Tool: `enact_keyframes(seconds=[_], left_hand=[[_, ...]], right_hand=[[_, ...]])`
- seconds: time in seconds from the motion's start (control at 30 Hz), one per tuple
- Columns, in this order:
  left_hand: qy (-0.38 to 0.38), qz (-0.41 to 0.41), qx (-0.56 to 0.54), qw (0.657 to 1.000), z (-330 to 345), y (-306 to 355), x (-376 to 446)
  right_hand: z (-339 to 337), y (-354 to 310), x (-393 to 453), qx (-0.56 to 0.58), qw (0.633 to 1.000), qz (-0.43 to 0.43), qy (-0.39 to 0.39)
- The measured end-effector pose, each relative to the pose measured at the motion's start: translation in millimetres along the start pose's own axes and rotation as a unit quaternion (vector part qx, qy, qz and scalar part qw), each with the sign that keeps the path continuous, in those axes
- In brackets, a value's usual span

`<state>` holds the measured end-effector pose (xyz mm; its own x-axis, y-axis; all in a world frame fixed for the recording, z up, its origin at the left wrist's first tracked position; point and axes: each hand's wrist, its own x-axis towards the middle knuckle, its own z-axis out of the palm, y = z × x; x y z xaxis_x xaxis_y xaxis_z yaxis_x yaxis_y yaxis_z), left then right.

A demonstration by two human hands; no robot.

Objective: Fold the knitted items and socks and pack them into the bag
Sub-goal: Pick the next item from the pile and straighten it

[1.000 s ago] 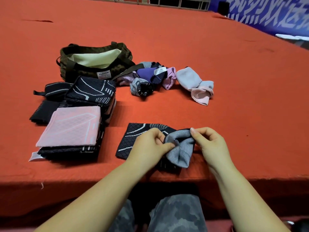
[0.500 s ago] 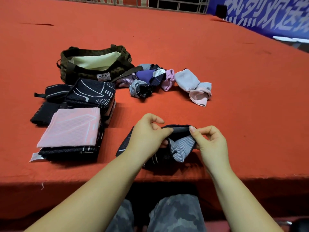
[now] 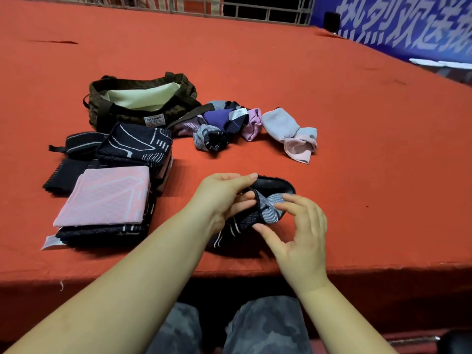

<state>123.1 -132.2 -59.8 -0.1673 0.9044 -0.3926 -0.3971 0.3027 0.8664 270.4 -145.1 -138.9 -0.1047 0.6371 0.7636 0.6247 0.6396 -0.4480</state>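
My left hand (image 3: 222, 198) grips a grey-and-black sock (image 3: 268, 203) just above the table's near edge, its black cuff turned over the bundle. My right hand (image 3: 298, 233) is beside it with fingers spread, fingertips touching the grey part. Under the sock lies a black patterned knitted piece (image 3: 229, 229), mostly hidden. The dark olive bag (image 3: 132, 116) stands open at the back left, cream lining showing. Folded knitted items, pink on top (image 3: 104, 198) and black patterned behind (image 3: 135, 144), are stacked at the left. Rolled socks (image 3: 224, 123) and a pale blue-pink pair (image 3: 291, 134) lie beside the bag.
The table is covered in orange cloth (image 3: 357, 175), with its front edge just below my hands. A black strap pouch (image 3: 81, 143) lies left of the stack. A blue banner (image 3: 408, 26) and a railing stand beyond the far edge.
The sock has been rolled up and its black cuff pulled over the bundle. My right hand has let go of it and spread its fingers; my left hand keeps hold.
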Motion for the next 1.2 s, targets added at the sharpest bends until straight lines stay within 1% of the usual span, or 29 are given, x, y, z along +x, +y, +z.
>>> enact_keyframes(seconds=[0.13, 0.23, 0.37, 0.53, 0.63, 0.7, 0.73, 0.77, 0.83, 0.9, 0.97, 1.0, 1.03, 1.07, 1.1, 1.13, 1.2], left_hand=[[0.009, 0.003, 0.007, 1.0, -6.8, 16.2, -0.4], [0.021, 0.023, 0.024, 0.999, -14.8, 25.1, 2.5], [0.029, 0.052, 0.044, 0.997, -23.3, 29.4, 2.4], [0.003, 0.105, 0.078, 0.991, -23.5, 26.7, -2.4], [-0.02, 0.177, 0.14, 0.974, -24.8, 16.9, -3.0], [-0.023, 0.237, 0.232, 0.943, -30.9, -1.4, -2.0], [-0.031, 0.259, 0.297, 0.919, -35.2, -13.6, -1.9], [-0.044, 0.269, 0.374, 0.887, -41.1, -28.5, -2.1], [-0.09, 0.28, 0.516, 0.804, -51.2, -57.0, -3.7], [-0.137, 0.278, 0.613, 0.727, -55.5, -77.8, -3.2], [-0.163, 0.256, 0.691, 0.656, -53.9, -92.4, -2.3], [-0.172, 0.247, 0.718, 0.628, -52.0, -97.5, -2.2], [-0.179, 0.243, 0.73, 0.613, -50.5, -101.2, -2.3], [-0.18, 0.246, 0.731, 0.611, -48.5, -101.5, -4.0], [-0.175, 0.249, 0.724, 0.619, -48.4, -100.6, -4.4], [-0.161, 0.25, 0.713, 0.635, -49.9, -97.5, -3.5], [-0.095, 0.238, 0.702, 0.664, -60.1, -90.6, 6.1]], right_hand=[[10.1, -6.7, 14.5, 0.004, 0.999, -0.044, 0.023], [15.0, -9.0, 23.4, 0.017, 0.997, -0.065, 0.036], [15.9, -9.7, 30.1, -0.009, 0.995, -0.094, 0.014], [10.4, -14.4, 29.8, -0.013, 0.996, -0.083, 0.005], [4.7, -14.6, 26.4, -0.007, 0.999, -0.047, 0.018], [-1.4, -7.3, 17.4, -0.002, 1.0, -0.011, 0.021], [-4.9, -1.6, 9.4, -0.003, 1.0, 0.008, 0.019], [-8.6, 4.8, -0.9, -0.005, 0.999, 0.03, 0.017], [-15.4, 15.0, -21.6, -0.006, 0.996, 0.085, 0.017], [-19.8, 18.6, -34.8, -0.001, 0.992, 0.121, 0.023], [-21.9, 16.1, -38.6, -0.009, 0.992, 0.121, 0.016], [-22.1, 13.5, -37.8, -0.016, 0.993, 0.117, 0.004], [-21.2, 10.8, -36.5, -0.025, 0.993, 0.117, -0.012], [-19.4, 8.8, -35.2, -0.036, 0.991, 0.121, -0.032], [-16.9, 8.3, -34.6, -0.052, 0.988, 0.133, -0.053], [-13.9, 8.8, -34.3, -0.074, 0.982, 0.152, -0.078], [-8.4, 13.3, -33.6, -0.122, 0.961, 0.202, -0.142]])
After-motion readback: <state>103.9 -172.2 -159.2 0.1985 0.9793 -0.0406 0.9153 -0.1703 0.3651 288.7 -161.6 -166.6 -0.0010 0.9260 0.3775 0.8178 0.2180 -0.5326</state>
